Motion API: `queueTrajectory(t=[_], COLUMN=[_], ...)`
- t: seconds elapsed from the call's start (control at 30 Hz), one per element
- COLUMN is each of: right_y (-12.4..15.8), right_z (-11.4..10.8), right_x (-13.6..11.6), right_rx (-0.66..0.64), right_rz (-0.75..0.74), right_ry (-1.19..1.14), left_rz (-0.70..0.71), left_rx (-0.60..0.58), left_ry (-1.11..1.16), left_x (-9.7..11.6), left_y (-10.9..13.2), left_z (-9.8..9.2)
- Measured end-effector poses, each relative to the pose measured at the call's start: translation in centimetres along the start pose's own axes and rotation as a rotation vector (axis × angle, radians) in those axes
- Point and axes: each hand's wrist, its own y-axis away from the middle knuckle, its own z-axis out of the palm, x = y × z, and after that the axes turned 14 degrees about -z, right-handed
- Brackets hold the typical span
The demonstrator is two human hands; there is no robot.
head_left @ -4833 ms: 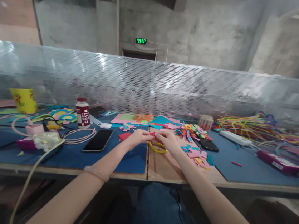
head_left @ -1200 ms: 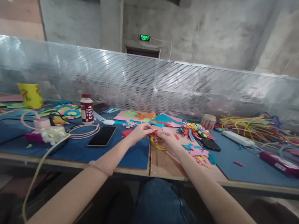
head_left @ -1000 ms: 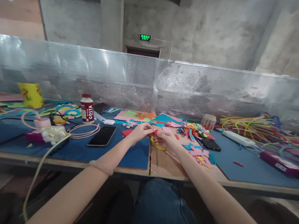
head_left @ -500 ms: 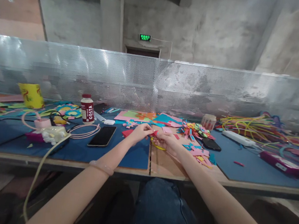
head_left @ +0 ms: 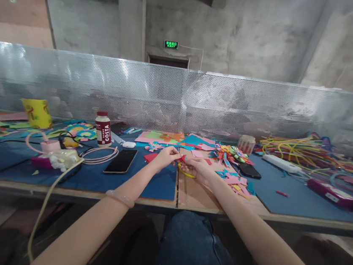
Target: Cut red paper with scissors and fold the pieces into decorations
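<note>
Between my two hands, over the seam of the table, is a small piece of red paper [head_left: 183, 157]. My left hand [head_left: 166, 157] pinches its left side with thumb and fingertips. From the right, my right hand [head_left: 200, 169] closes its fingers on the same piece. A yellow loop [head_left: 187, 173], perhaps a scissors handle or a pipe cleaner, shows just under the right fingers; whether that hand holds it I cannot tell. A flat red sheet [head_left: 150, 157] lies beside my left wrist. Cut strips of pink and blue paper [head_left: 235, 179] are heaped right of my right hand.
Left of my arm lie a black phone [head_left: 121, 161], a bottle [head_left: 103, 129], cables and a power strip [head_left: 65, 159]. Paper flowers [head_left: 230, 152], another phone [head_left: 250, 170] and a bundle of pipe cleaners [head_left: 296, 148] are on the right. A perforated metal screen [head_left: 218, 103] stands behind.
My hands stay almost in place around the red paper. At the far left edge, another person's hand and red sleeve have shifted slightly.
</note>
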Motion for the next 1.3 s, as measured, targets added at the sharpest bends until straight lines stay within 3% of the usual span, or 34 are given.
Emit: queueTrajectory(t=[1.3], right_y=[0.07], right_z=[0.11], right_x=[-0.11], right_rx=[-0.011], right_rz=[-0.002], right_ry=[0.005], left_rz=[-0.018], left_rx=[-0.009], left_ry=[0.029], left_x=[0.11], left_y=[0.03], left_z=[0.16])
